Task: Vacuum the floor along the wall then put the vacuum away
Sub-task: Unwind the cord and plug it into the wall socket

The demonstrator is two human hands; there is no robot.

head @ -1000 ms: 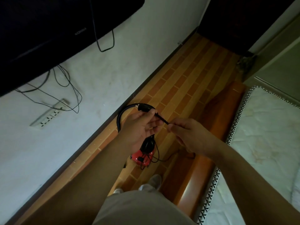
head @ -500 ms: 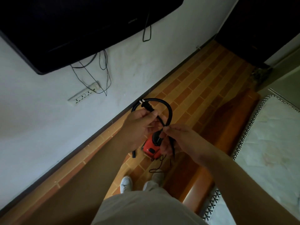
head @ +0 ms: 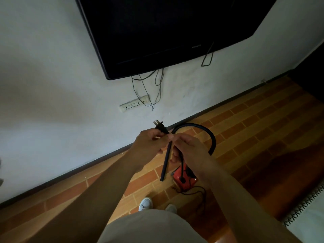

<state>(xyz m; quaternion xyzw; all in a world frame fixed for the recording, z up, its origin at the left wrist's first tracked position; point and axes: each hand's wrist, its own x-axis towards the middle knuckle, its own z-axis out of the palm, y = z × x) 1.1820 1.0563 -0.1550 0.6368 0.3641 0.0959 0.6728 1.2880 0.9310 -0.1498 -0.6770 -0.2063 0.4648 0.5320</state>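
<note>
A small red vacuum (head: 184, 178) sits on the brick-patterned floor just ahead of my feet. Its black hose (head: 198, 128) arcs up over my hands, and its straight end (head: 166, 162) hangs down between them. My left hand (head: 150, 142) pinches the black power plug (head: 159, 126), prongs pointing up and left toward the wall. Beside it, fingertips almost meeting, my right hand (head: 189, 151) grips the black cord, which drops to the vacuum. Loose cord (head: 191, 192) lies on the floor next to the vacuum.
A white socket strip (head: 134, 106) is fixed to the white wall above the plug, below a dark wall-mounted TV (head: 175, 32) with dangling cables (head: 150, 88). A dark skirting runs along the wall. A wooden bed frame and mattress edge (head: 305, 207) stand at the right.
The view has swung left toward the wall, bringing the TV and socket strip into the centre. My hands have risen with the plug, which now points at the wall, and my right hand has closed in on the left.
</note>
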